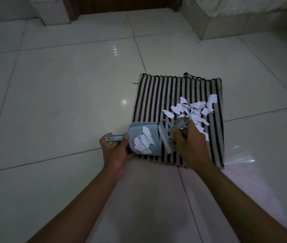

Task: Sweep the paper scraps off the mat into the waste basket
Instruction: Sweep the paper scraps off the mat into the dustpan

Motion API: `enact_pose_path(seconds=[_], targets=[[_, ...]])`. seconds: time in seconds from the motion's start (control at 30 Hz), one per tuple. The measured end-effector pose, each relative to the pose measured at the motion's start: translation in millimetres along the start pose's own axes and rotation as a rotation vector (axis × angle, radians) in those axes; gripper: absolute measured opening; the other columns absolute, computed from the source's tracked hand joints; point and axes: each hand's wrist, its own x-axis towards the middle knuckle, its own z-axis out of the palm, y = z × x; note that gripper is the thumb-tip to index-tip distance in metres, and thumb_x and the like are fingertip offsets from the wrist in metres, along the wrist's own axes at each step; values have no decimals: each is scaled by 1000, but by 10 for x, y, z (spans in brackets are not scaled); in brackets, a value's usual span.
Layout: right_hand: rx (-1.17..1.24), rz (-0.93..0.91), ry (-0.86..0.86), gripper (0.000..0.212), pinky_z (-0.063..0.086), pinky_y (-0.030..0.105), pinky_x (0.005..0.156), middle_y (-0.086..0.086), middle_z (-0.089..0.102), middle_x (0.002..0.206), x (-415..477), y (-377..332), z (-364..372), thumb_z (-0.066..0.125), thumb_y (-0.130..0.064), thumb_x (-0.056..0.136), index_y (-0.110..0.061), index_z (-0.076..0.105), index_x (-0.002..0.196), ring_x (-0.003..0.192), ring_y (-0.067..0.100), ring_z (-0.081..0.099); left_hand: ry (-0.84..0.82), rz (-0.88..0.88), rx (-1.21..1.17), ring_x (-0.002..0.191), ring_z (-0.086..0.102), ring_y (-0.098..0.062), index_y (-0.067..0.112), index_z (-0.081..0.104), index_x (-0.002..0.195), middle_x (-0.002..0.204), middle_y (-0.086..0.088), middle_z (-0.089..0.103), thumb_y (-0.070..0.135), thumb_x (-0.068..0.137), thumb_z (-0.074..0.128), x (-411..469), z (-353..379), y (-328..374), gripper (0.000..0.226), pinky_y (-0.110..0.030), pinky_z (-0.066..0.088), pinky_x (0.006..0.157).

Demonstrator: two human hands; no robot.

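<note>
A black-and-beige striped mat point(158, 95) lies on the tiled floor. White paper scraps point(194, 109) are heaped on its right half. My left hand point(116, 149) grips the handle of a small blue-grey dustpan point(137, 130), which rests on the mat's near left corner with several scraps point(144, 142) inside. My right hand point(190, 146) holds a matching hand brush point(165, 137), its bristles down on the mat right at the dustpan's mouth. No waste basket is in view.
Glossy pale floor tiles point(60, 102) surround the mat. A wooden door base point(121, 4) is at the far top, a pale pillar base point(53, 13) to its left, and a stone ledge point(227, 25) at the far right.
</note>
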Motion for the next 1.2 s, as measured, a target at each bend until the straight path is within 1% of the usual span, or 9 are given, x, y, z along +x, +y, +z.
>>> enact_pose_path(seconds=[0.17, 0.27, 0.37, 0.57, 0.73, 0.87, 0.97, 1.1, 1.2], targets=[[-72, -80, -96, 17, 49, 14, 43, 1, 69, 81, -199, -26, 41, 50, -25, 101, -18, 50, 116, 55, 3, 65, -17, 2, 5, 90, 69, -28, 19, 40, 118, 110, -23, 60, 4, 90, 72, -85, 60, -40, 45, -49, 62, 61], [18, 3, 31, 15, 46, 13, 42, -1, 71, 82, -268, -36, -205, 53, -25, 99, -20, 53, 113, 57, 2, 66, -37, -1, -3, 91, 68, -30, 23, 40, 114, 112, -28, 61, 4, 88, 74, -128, 35, -8, 46, -50, 62, 63], [-60, 28, 174, 11, 47, 9, 44, -5, 70, 80, -363, 72, -504, 54, -28, 98, -24, 53, 108, 58, -3, 65, -66, -4, -1, 92, 68, -28, 20, 41, 114, 110, -25, 63, 4, 89, 74, -216, 52, -11, 44, -48, 62, 64], [-242, 27, 180, 20, 45, 9, 47, 2, 68, 82, -544, 377, -513, 49, -24, 101, -16, 51, 119, 61, 4, 62, 4, -1, 48, 97, 66, -27, 18, 37, 121, 118, -20, 61, 3, 90, 72, -297, 135, -104, 49, -56, 58, 84], [-215, -39, 67, 18, 59, 31, 56, -2, 66, 77, -502, 345, -351, 49, -24, 101, -20, 51, 118, 64, 8, 66, -16, 9, 83, 95, 68, -27, 12, 39, 128, 116, -22, 63, 4, 88, 74, -283, 194, -81, 54, -54, 61, 74], [-169, -28, 133, 5, 56, 22, 49, -5, 65, 73, -425, 293, -455, 50, -26, 101, -26, 50, 106, 61, 6, 66, 10, 17, 108, 101, 68, -33, 19, 42, 118, 118, -23, 63, 8, 85, 78, -219, 175, -61, 50, -61, 58, 80], [-180, -13, 161, 13, 53, 17, 45, 0, 68, 73, -377, 290, -438, 49, -24, 101, -21, 52, 113, 56, 6, 64, 19, 24, 129, 105, 68, -38, 21, 42, 113, 118, -25, 63, 9, 84, 79, -189, 161, -85, 49, -65, 56, 82], [-178, -55, 31, 22, 47, 10, 44, -6, 62, 74, -350, 216, -147, 46, -26, 102, -16, 51, 120, 55, -1, 59, -9, 30, 115, 84, 68, -26, 17, 44, 109, 105, -26, 63, 6, 84, 79, -177, 180, -89, 43, -51, 62, 70], [-198, -108, -14, 28, 40, 5, 47, -3, 65, 87, -362, 174, -5, 46, -30, 102, -18, 48, 127, 65, 6, 60, -33, -10, 93, 86, 67, -25, 16, 42, 115, 102, -18, 63, 5, 86, 77, -182, 195, -85, 46, -48, 62, 66]])
